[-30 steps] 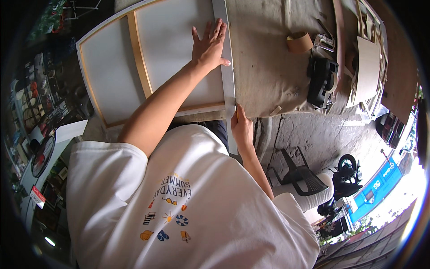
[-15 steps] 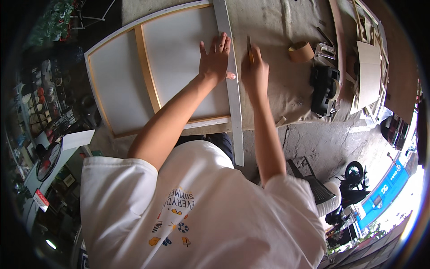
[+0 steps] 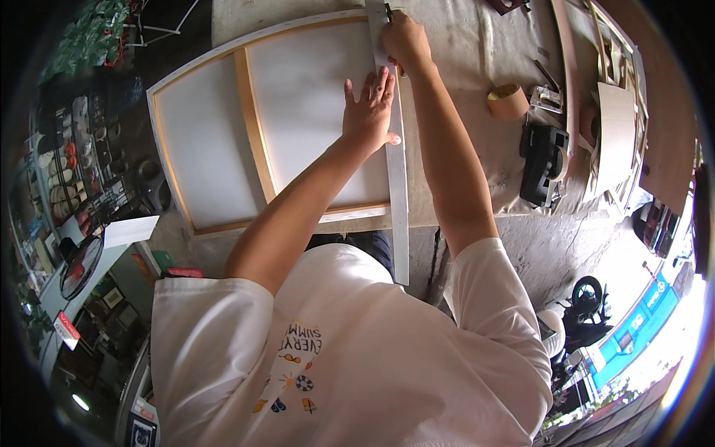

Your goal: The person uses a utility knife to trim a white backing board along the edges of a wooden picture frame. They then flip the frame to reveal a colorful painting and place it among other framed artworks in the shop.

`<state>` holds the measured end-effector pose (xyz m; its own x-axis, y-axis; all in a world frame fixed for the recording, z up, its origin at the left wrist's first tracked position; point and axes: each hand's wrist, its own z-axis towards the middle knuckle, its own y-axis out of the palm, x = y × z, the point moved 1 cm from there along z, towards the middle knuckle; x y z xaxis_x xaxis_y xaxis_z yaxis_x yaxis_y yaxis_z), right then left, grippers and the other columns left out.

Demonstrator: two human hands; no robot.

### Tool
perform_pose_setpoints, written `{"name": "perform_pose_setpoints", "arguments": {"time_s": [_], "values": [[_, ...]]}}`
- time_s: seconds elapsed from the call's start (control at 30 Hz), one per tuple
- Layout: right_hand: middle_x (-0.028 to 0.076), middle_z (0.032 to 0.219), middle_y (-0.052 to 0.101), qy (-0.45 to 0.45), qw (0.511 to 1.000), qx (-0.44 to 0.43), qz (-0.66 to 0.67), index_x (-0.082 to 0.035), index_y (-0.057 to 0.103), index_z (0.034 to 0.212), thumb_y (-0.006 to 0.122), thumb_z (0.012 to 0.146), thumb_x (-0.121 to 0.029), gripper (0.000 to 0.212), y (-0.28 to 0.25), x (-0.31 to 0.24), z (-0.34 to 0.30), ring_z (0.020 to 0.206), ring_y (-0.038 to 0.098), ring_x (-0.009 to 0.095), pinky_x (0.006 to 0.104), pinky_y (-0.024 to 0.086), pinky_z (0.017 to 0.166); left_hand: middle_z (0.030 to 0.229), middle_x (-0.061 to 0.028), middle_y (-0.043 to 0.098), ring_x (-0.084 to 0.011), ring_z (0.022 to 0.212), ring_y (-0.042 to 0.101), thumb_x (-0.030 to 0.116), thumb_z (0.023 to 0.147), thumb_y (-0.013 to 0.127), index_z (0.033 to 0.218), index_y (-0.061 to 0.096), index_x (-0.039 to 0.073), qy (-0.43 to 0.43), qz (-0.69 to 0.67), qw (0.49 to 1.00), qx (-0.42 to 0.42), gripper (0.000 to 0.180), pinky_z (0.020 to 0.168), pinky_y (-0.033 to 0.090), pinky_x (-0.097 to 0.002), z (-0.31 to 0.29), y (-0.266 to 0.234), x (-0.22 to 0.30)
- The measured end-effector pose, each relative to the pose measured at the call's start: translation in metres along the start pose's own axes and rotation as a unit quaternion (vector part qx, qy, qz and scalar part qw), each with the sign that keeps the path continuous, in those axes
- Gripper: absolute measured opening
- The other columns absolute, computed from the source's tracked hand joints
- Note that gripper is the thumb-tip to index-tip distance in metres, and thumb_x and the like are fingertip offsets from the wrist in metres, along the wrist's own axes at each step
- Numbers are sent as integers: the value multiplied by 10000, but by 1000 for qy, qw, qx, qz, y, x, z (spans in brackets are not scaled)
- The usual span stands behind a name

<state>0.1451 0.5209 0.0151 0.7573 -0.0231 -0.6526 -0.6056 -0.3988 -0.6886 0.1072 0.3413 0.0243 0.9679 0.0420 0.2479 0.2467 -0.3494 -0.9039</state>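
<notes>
A stretched canvas lies face down, showing its white back, wooden frame and a wooden crossbar. Along its right side runs a long metal straightedge, which extends past the table's near edge. My left hand presses on the canvas back and the straightedge, fingers stretched and thumb spread. Beyond it, at the far part of the straightedge, my right hand is closed around a slim cutter knife. Only a yellowish bit of its handle and a dark end show; the fingers cover the rest.
On the cloth-covered table to the right are a roll of brown tape, a black tape dispenser, a stapler-like metal tool and a long wooden strip. Boards and offcuts pile up farther right. A fan stands at left.
My right hand has moved away from me with the cutter knife, over to the straightedge's far part. My left hand stays pressed beside the straightedge. The whole view has shifted slightly.
</notes>
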Motion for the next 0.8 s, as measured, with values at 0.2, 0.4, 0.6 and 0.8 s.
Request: {"name": "perform_pose_setpoints", "arguments": {"time_s": [0.2,0.4,0.6,0.8], "values": [[214,801,715,19,999,-41,-14,-30,658,1030,486,891,-153,253,-10,-14,-10,663,722,340,445,589,697,1667,-124,72,-297,1509,211,510,639,869,1581,96,39,-4,-16,1000,-21,1306,1179,191,-653,-1,-4,-1],[223,847,718,37,998,-31,-29,-56,671,1063,505,873,-147,268,-6,-12,-6,737,726,360,457,585,749,1670,-123,65,-298,1512,208,506,651,867,1584,80,41,-1,-19,1000,-21,1306,1181,183,-651,0,-6,-2],[250,952,710,-3,998,23,-61,-69,668,1070,525,870,-180,270,7,10,-11,924,688,443,506,559,830,1667,-125,86,-300,1511,211,524,635,870,1582,97,39,-2,-10,1000,-24,1316,1173,193,-658,1,-8,1],[259,960,705,21,999,-3,-32,-62,655,1068,544,873,-194,261,6,20,-48,941,680,452,514,553,826,1658,-129,125,-310,1506,218,542,628,861,1574,154,37,-1,5,1000,-26,1284,1151,215,-680,-1,-7,0]]}}
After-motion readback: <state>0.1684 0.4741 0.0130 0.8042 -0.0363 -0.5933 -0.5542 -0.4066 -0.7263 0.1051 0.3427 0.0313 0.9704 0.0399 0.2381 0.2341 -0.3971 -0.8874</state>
